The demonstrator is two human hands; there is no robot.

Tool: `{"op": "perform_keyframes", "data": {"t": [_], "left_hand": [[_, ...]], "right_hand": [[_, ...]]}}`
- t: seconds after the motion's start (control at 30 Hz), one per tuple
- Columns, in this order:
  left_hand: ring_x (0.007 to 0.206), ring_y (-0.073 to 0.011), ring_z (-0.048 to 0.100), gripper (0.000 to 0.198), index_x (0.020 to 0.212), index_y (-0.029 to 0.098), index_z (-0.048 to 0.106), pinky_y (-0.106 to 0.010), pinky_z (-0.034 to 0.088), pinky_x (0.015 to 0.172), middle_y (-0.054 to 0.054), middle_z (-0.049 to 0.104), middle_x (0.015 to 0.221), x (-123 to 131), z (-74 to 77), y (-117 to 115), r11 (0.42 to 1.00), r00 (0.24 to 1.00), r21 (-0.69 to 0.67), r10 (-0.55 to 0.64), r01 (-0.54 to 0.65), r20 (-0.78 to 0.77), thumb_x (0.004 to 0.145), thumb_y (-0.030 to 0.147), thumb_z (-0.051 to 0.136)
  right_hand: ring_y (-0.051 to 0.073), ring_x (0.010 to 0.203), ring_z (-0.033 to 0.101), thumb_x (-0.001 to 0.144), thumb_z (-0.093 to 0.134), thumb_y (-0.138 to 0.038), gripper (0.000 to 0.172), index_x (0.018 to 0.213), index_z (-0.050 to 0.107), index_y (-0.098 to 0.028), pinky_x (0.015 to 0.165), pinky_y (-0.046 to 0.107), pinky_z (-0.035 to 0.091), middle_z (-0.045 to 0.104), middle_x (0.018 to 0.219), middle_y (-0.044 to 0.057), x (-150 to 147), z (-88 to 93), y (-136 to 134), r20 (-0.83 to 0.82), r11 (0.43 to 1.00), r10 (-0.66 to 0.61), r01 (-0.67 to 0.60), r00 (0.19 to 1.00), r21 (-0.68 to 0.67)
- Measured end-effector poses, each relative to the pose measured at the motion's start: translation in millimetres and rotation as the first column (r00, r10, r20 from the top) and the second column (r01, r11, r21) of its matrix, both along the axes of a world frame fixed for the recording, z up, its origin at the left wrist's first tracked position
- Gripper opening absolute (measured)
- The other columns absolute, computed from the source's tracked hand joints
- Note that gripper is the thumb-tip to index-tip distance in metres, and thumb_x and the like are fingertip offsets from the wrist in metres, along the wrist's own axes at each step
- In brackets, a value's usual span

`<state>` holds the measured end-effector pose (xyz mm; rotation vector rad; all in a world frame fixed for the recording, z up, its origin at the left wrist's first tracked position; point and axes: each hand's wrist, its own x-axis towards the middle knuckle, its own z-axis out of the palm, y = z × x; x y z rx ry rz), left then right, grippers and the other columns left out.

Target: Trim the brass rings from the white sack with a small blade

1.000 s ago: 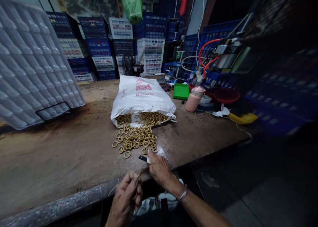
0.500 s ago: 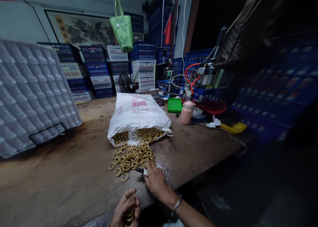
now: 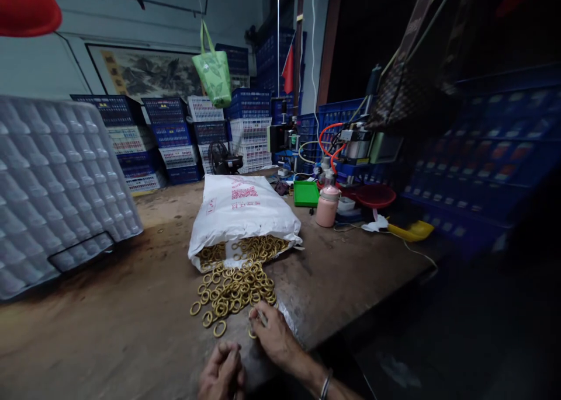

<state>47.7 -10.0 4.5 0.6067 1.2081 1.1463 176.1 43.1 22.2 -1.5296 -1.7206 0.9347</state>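
My left hand (image 3: 221, 371) is closed low at the table's near edge. Half a second earlier gold-coloured metal rings showed in its palm; now its fingers hide them. Just right of it, my right hand (image 3: 278, 338) is pinched, with a gold-coloured ring (image 3: 251, 330) at its fingertips. Between its fingers shows part of a small pale-handled tool (image 3: 263, 317), whose exact kind I cannot make out. Behind the hands lies a heap of rings (image 3: 239, 289), spilling from the open mouth of a white woven sack (image 3: 249, 210) with red print. One loose ring (image 3: 220, 329) lies near my left hand.
A stack of clear moulded plastic trays (image 3: 65, 184) stands at the left. Beyond the sack's right side are a green tray (image 3: 306, 194), a pink bottle (image 3: 327, 207), a red dish (image 3: 374, 196) and a yellow scoop (image 3: 412, 230). Crates (image 3: 169, 134) line the back.
The view has tilted up a little. My left hand has turned and closed over its rings. In my right hand the tool's dark tip no longer shows, and a ring is at the fingertips.
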Motion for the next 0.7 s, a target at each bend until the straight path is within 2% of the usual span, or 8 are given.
{"op": "perform_keyframes", "data": {"t": [0.07, 0.13, 0.2, 0.23, 0.33, 0.43, 0.57, 0.7], "left_hand": [[0.037, -0.0087, 0.044, 0.040, 0.078, 0.021, 0.059, -0.019, 0.034, 0.038, 0.004, 0.054, 0.047, 2, 2.7, -2, 0.990, 0.986, 0.128, 0.075, -0.056, -0.148, 0.055, 0.052, 0.069], [0.062, -0.0160, 0.059, 0.036, 0.081, 0.021, 0.064, -0.024, 0.047, 0.059, -0.002, 0.066, 0.068, 4, 5.6, -4, 0.954, 0.950, 0.294, 0.144, -0.059, -0.277, 0.056, 0.046, 0.071], [0.084, -0.0218, 0.060, 0.030, 0.081, 0.022, 0.066, -0.029, 0.046, 0.078, -0.005, 0.068, 0.086, 5, 8.3, -6, 0.921, 0.924, 0.390, 0.152, -0.003, -0.350, 0.058, 0.041, 0.070], [0.086, -0.0228, 0.059, 0.028, 0.081, 0.022, 0.067, -0.031, 0.045, 0.080, -0.006, 0.069, 0.088, 5, 9.5, -6, 0.914, 0.920, 0.404, 0.136, 0.027, -0.368, 0.060, 0.039, 0.069], [0.078, -0.0209, 0.060, 0.023, 0.077, 0.021, 0.067, -0.028, 0.046, 0.073, -0.005, 0.068, 0.078, 6, 11.7, -7, 0.916, 0.926, 0.396, 0.096, 0.061, -0.366, 0.063, 0.038, 0.067], [0.056, -0.0120, 0.053, 0.024, 0.069, 0.018, 0.062, -0.021, 0.043, 0.055, 0.000, 0.061, 0.062, 8, 11.3, -8, 0.950, 0.964, 0.313, 0.076, 0.008, -0.256, 0.065, 0.041, 0.065], [0.036, -0.0034, 0.033, 0.034, 0.069, 0.017, 0.054, -0.015, 0.024, 0.035, 0.007, 0.047, 0.046, 10, 11.5, -10, 0.994, 0.998, 0.107, 0.013, -0.006, -0.064, 0.062, 0.049, 0.065], [0.031, -0.0032, 0.030, 0.044, 0.073, 0.018, 0.052, -0.014, 0.022, 0.030, 0.010, 0.043, 0.041, 8, 13.0, -10, 0.999, 0.990, -0.003, -0.041, 0.040, -0.136, 0.057, 0.057, 0.064]], "right_hand": [[0.010, 0.060, 0.049, 0.074, 0.043, -0.020, 0.010, 0.070, 0.052, -0.017, 0.057, 0.020, 0.035, 0.052, 0.061, -0.003, -4, 4.6, -5, -0.151, 0.993, -0.003, -0.015, 0.989, -0.121], [0.010, 0.057, 0.047, 0.070, 0.044, -0.020, 0.008, 0.070, 0.052, -0.017, 0.055, 0.019, 0.035, 0.050, 0.059, -0.004, -8, 7.7, -11, -0.284, 0.975, -0.018, -0.047, 0.959, -0.219], [0.008, 0.053, 0.044, 0.068, 0.043, -0.018, 0.008, 0.068, 0.051, -0.016, 0.051, 0.018, 0.034, 0.047, 0.057, -0.005, -10, 9.4, -17, -0.400, 0.954, -0.041, -0.083, 0.916, -0.290], [0.007, 0.050, 0.042, 0.068, 0.043, -0.019, 0.007, 0.066, 0.050, -0.016, 0.048, 0.017, 0.032, 0.045, 0.055, -0.005, -10, 9.8, -19, -0.445, 0.942, -0.056, -0.101, 0.894, -0.321], [0.004, 0.037, 0.030, 0.071, 0.043, -0.026, 0.011, 0.068, 0.048, -0.017, 0.037, 0.016, 0.022, 0.041, 0.050, -0.008, -10, 9.3, -24, -0.534, 0.893, -0.113, -0.151, 0.838, -0.424], [0.003, 0.033, 0.023, 0.074, 0.043, -0.038, 0.020, 0.073, 0.048, -0.018, 0.034, 0.017, 0.016, 0.043, 0.050, -0.008, -10, 7.1, -26, -0.558, 0.879, -0.106, -0.185, 0.823, -0.439], [0.004, 0.040, 0.033, 0.075, 0.045, -0.035, 0.022, 0.063, 0.048, -0.017, 0.041, 0.017, 0.027, 0.043, 0.048, -0.007, -10, 5.6, -25, -0.432, 0.938, -0.028, -0.125, 0.901, -0.322], [0.008, 0.052, 0.043, 0.074, 0.047, -0.030, 0.017, 0.064, 0.050, -0.016, 0.053, 0.019, 0.035, 0.048, 0.055, -0.004, -11, 7.6, -25, -0.275, 0.975, 0.013, -0.074, 0.961, -0.211]]}}
